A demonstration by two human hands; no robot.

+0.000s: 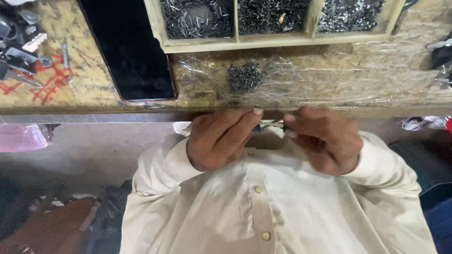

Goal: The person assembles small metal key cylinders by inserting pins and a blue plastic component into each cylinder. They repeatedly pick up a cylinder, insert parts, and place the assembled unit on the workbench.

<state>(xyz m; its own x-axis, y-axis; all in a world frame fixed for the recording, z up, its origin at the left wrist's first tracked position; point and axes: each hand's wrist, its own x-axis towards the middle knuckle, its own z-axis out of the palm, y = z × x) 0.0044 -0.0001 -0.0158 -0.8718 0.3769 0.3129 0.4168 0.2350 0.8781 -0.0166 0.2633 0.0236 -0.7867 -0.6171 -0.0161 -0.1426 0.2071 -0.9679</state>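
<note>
Both hands pinch small part btwn fingertips.

Small blue-and-pale part, pinched between both hands' fingertips, just below bench edge

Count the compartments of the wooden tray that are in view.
3. The wooden tray shows a left compartment, a middle compartment and a right compartment, each full of small metal parts. The frame's top edge cuts the tray, so more may be hidden.
</note>
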